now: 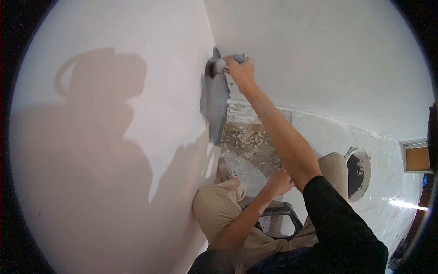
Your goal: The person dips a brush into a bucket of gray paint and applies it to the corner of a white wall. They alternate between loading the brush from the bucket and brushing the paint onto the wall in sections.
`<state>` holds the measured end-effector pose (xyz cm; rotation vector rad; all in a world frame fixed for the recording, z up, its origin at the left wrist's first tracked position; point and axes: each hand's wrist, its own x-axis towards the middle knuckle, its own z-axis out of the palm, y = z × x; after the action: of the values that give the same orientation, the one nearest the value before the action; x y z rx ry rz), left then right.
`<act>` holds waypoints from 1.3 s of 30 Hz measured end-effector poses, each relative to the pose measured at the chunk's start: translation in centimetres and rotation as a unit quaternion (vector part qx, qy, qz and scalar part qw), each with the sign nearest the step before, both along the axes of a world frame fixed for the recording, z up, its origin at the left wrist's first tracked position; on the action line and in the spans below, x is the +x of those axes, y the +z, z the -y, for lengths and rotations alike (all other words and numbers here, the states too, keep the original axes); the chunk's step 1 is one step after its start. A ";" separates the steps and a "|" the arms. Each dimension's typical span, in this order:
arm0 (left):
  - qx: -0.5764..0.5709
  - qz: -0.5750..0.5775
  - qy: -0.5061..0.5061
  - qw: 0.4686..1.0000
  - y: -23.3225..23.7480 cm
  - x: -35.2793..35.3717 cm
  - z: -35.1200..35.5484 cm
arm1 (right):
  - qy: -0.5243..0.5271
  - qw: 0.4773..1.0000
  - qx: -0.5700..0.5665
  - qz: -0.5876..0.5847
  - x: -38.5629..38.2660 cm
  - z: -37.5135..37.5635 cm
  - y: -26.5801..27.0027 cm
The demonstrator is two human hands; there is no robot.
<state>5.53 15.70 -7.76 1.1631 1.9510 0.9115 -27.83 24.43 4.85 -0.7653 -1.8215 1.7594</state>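
My right hand (241,72) is stretched out to the wall corner, its fingers closed around a paintbrush (220,66). The brush's pale head meets the wall at a dark wet spot, and a blue-and-white piece of the handle sticks out above my fist. Below it, a grey coated patch (214,98) runs down the corner toward the floor. My left hand (279,183) is low in front of my knees with fingers curled; the right forearm partly covers it, and what it holds, if anything, is hidden.
A bucket (362,182) with dark grey coating inside stands right of my knee. Beneath me is a dark plastic stool (278,211). The tiled floor (253,141) is spattered near the corner. A brown box-like panel (417,158) is at far right; my shadow falls on the left wall.
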 end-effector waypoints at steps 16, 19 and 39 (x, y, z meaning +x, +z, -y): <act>-0.089 -0.128 -0.054 0.986 0.3 -2.2 1.4 | -0.127 0.990 -0.053 -0.022 40.1 -15.6 10.0; -0.097 -0.005 -0.010 0.995 3.9 -3.2 0.9 | -0.221 0.950 -0.163 -0.152 50.5 -20.6 9.4; 0.050 0.289 0.174 0.940 11.6 24.4 -20.7 | 0.227 0.788 0.458 0.343 67.0 -28.8 -11.4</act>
<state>29.90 36.43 3.80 0.5074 1.6454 1.3698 39.22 53.22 -6.52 -0.5791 -3.1537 0.5259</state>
